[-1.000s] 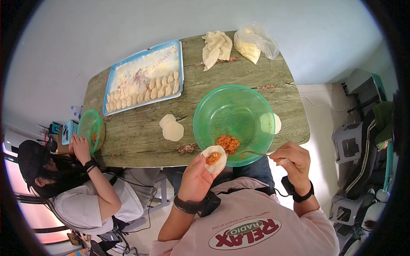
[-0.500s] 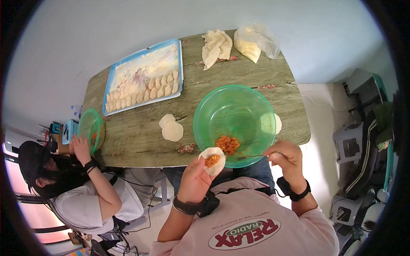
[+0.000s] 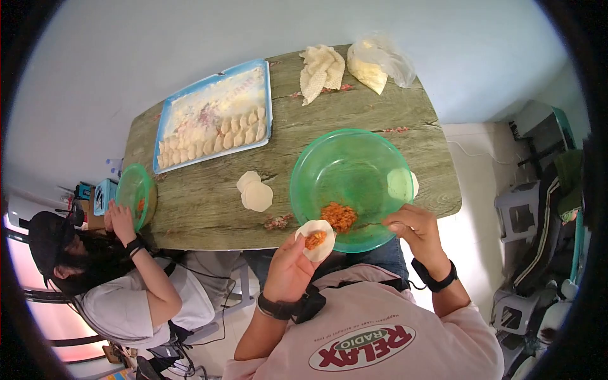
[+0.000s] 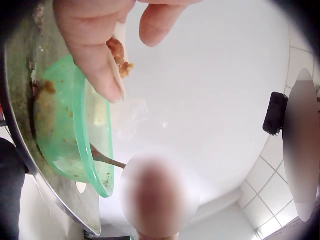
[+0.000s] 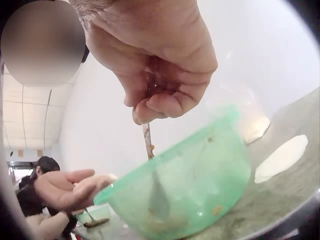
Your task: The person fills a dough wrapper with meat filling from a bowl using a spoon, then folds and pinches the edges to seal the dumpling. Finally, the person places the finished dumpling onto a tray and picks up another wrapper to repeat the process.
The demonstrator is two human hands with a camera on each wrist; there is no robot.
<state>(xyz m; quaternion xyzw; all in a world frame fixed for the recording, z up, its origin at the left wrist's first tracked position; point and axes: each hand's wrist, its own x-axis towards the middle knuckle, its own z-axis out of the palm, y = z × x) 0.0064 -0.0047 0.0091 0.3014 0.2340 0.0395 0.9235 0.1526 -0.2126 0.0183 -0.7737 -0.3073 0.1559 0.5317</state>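
Filled dough wrapper (image 3: 323,249) in the left hand (image 3: 288,273), spoon (image 5: 148,140) in the right hand (image 3: 419,235)

The left hand holds the round wrapper by its side, thumb and fingers partly closed on it, near the rim of the large green bowl (image 3: 347,166). A small heap of orange-red filling (image 3: 315,239) lies on the middle of the dough. The right hand, its fingers curled in, pinches the spoon's handle at the opposite side of the bowl; the spoon's lower end is inside, seen through the translucent wall in the right wrist view. More minced filling (image 3: 339,217) lies in the bottom of the bowl, toward the wearer.

The bowl stands at the near edge of the wood-patterned table (image 3: 209,231). Overlapping loose wrappers (image 3: 257,196) lie to its left, and another wrapper (image 3: 415,183) shows at its right side. Farther left, a blue-rimmed tray (image 3: 269,95) bears rows of dumplings (image 3: 227,140) and a white, powdery coating. A crumpled cloth (image 3: 322,75) and a clear plastic bag (image 3: 396,62) with pale contents lie at the far side. A second person (image 3: 152,285) in a black cap sits at the left, hands at a smaller green bowl (image 3: 151,193).
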